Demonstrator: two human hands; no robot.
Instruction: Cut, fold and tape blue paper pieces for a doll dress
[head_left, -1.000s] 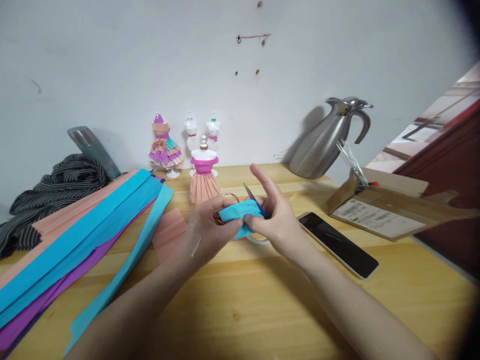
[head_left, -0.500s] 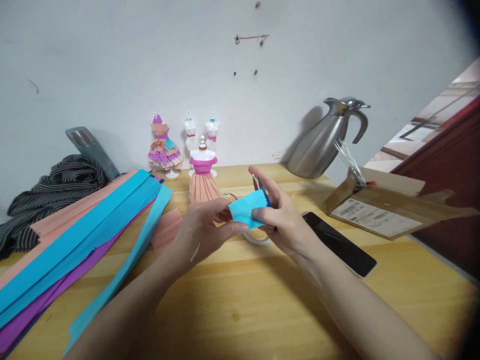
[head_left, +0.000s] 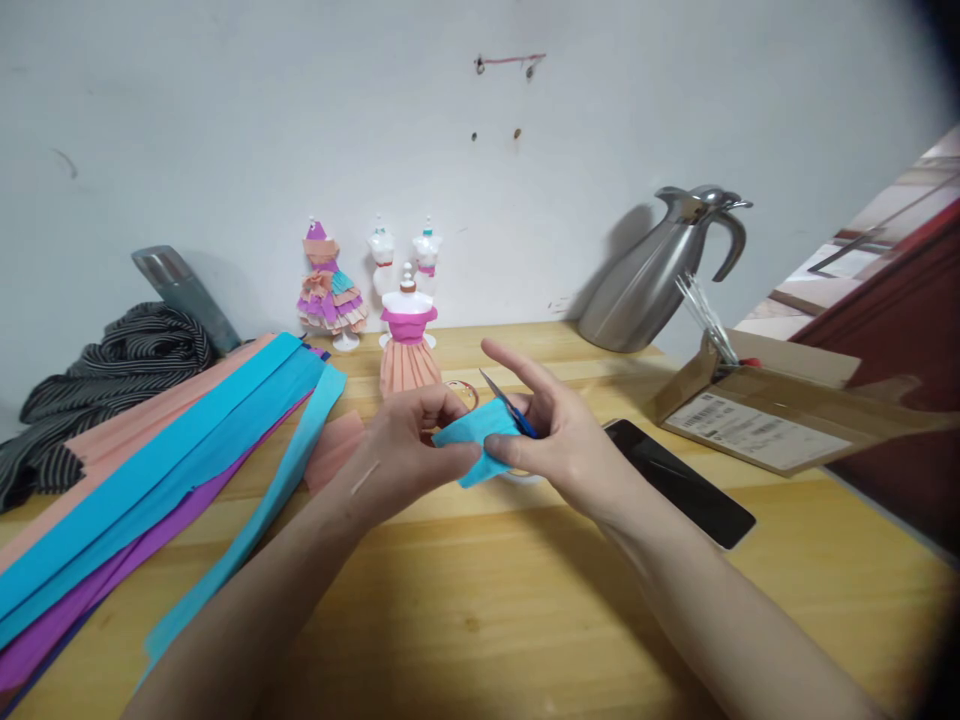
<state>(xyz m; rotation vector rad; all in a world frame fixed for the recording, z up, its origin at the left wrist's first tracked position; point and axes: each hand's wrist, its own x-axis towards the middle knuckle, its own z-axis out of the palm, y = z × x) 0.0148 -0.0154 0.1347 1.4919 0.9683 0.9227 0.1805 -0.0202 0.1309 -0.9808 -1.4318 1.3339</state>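
Above the middle of the wooden table (head_left: pixel 480 600), my left hand (head_left: pixel 405 450) pinches a small folded piece of blue crepe paper (head_left: pixel 474 437). My right hand (head_left: pixel 559 435) pinches the same piece from the right and also holds small blue-handled scissors (head_left: pixel 508 404), whose blades point up and to the left over the paper. My right forefinger is stretched out. Behind my hands stands a small mannequin in a pink and peach paper dress (head_left: pixel 409 345).
Long strips of blue, purple and peach crepe paper (head_left: pixel 150 480) lie at the left. Striped cloth (head_left: pixel 112 370), other dressed mannequins (head_left: pixel 330 290), a steel jug (head_left: pixel 660 270), a black phone (head_left: pixel 679 480) and a cardboard box (head_left: pixel 757 420) stand around. A tape roll sits under my hands.
The blue piece has been turned and folded between my fingers and sits slightly lower. The scissor blades tilted from upright toward the left. My hands stayed over the same spot.
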